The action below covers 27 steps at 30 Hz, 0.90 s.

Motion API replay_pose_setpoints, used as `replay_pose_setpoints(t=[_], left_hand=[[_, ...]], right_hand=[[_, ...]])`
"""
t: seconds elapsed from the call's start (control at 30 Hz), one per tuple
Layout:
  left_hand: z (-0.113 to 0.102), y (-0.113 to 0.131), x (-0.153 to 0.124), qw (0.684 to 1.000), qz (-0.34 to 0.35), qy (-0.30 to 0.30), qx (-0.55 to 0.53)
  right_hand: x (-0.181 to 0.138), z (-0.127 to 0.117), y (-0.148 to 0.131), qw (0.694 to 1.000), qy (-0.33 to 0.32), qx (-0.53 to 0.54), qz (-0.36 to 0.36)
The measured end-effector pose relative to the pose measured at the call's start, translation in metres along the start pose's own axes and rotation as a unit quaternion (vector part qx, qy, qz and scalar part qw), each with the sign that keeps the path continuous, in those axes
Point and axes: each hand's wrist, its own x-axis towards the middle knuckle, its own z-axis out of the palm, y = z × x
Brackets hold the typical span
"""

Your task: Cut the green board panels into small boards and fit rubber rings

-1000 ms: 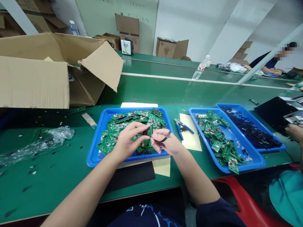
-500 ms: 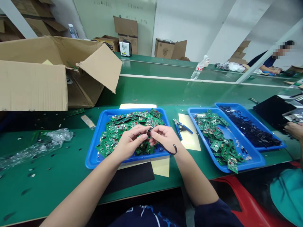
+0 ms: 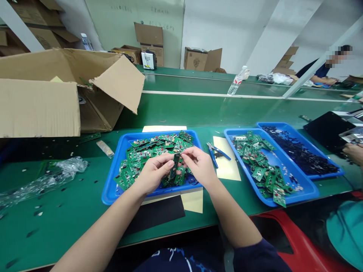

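Note:
My left hand (image 3: 157, 170) pinches a narrow green circuit board (image 3: 174, 168), turned nearly edge-on, between thumb and fingers. At the board's upper right end, the thumb and fingertips of my right hand (image 3: 200, 165) are closed on its edge. Any small part between those fingertips is too small to make out. Both hands are above a blue tray (image 3: 109, 181) heaped with green circuit boards (image 3: 147, 153). A thin black strip (image 3: 193, 182) shows under my right hand, near the tray's front side.
Blue-handled cutters (image 3: 214, 155) lie partly on yellow paper (image 3: 231, 166). Rightward stand a blue tray (image 3: 307, 192) of boards and another (image 3: 338, 173) of black parts. A large carton (image 3: 39, 107) and crumpled plastic (image 3: 70, 164) are left. A co-worker's hand (image 3: 353, 151) shows far right.
The black strip that curved across my right wrist now shows lower, over the tray. The board in my left hand has turned more into view. My right hand has shifted slightly.

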Motion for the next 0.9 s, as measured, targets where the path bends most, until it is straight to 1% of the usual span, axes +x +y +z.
replay_pose_setpoints(t=[0.13, 0.23, 0.27, 0.3, 0.37, 0.43, 0.47, 0.5, 0.53, 0.6, 0.67, 0.7, 0.73, 0.8, 0.83, 0.9], left_hand=[[-0.001, 0.004, 0.000, 0.997, -0.047, -0.035, -0.050], [-0.003, 0.008, -0.001, 0.991, -0.099, -0.066, -0.067], [-0.003, 0.009, -0.001, 0.990, -0.104, -0.075, -0.059], [-0.004, 0.010, -0.001, 0.991, -0.094, -0.079, -0.044], [-0.005, 0.012, 0.000, 0.997, -0.028, -0.067, 0.015], [-0.005, 0.012, 0.000, 0.993, 0.068, -0.030, 0.095], [-0.006, 0.012, 0.000, 0.984, 0.113, -0.009, 0.135], [-0.006, 0.011, 0.000, 0.974, 0.148, 0.009, 0.171], [-0.007, 0.010, 0.000, 0.963, 0.176, 0.020, 0.201], [-0.007, 0.008, 0.000, 0.942, 0.219, 0.022, 0.254], [-0.007, 0.006, 0.000, 0.921, 0.255, 0.010, 0.294], [-0.007, 0.006, 0.000, 0.913, 0.268, 0.004, 0.307], [-0.007, 0.006, 0.000, 0.907, 0.276, -0.002, 0.318], [-0.006, 0.006, 0.001, 0.900, 0.281, -0.008, 0.333], [-0.006, 0.006, 0.001, 0.897, 0.282, -0.008, 0.339], [-0.005, 0.005, 0.001, 0.894, 0.282, 0.000, 0.349]], right_hand=[[0.000, 0.000, 0.004, 0.993, 0.035, -0.081, -0.081], [0.001, 0.001, 0.007, 0.973, 0.067, -0.126, -0.180], [0.001, 0.001, 0.008, 0.964, 0.075, -0.135, -0.216], [0.002, 0.001, 0.009, 0.954, 0.090, -0.142, -0.248], [0.003, -0.002, 0.008, 0.935, 0.150, -0.147, -0.284], [0.003, -0.008, 0.006, 0.926, 0.225, -0.142, -0.268], [0.003, -0.011, 0.005, 0.930, 0.241, -0.131, -0.244], [0.003, -0.013, 0.003, 0.941, 0.237, -0.116, -0.214], [0.002, -0.014, 0.002, 0.955, 0.210, -0.098, -0.185], [0.000, -0.013, -0.001, 0.981, 0.119, -0.064, -0.140], [-0.001, -0.008, -0.003, 0.991, 0.044, -0.041, -0.119], [-0.002, -0.006, -0.003, 0.993, 0.025, -0.034, -0.113], [-0.002, -0.004, -0.003, 0.993, 0.016, -0.030, -0.109], [-0.002, -0.001, -0.003, 0.992, 0.021, -0.036, -0.117], [-0.002, -0.001, -0.002, 0.989, 0.029, -0.047, -0.134], [-0.002, -0.002, -0.001, 0.978, 0.045, -0.072, -0.191]])
